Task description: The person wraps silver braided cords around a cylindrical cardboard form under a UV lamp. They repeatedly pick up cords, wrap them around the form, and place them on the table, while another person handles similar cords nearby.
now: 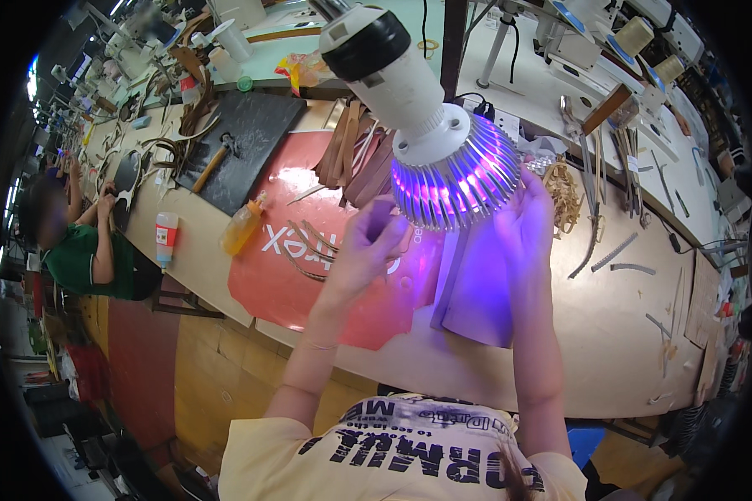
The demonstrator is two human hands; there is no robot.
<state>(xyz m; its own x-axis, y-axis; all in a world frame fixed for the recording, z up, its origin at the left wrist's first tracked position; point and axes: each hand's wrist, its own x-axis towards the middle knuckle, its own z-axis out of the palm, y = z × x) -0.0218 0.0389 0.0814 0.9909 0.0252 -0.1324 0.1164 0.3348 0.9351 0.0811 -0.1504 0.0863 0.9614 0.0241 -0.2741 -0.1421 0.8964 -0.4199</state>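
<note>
At our long workshop bench (pixel 610 351), our left hand (pixel 361 250) pinches a small strip (pixel 381 215) under the violet lamp (pixel 454 179); right hand (pixel 524 225), at three o'clock, seemingly open; curing apparently underway.

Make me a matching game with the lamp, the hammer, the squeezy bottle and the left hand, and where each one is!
Things:
1. lamp
2. hammer
3. yellow squeezy bottle
4. left hand

Places or states:
A. lying on its side at the edge of the red mat
B. lying on the dark slab
C. glowing purple above both hands
D. holding a small strip up under the light

Pairs: 1-C, 2-B, 3-A, 4-D
</note>
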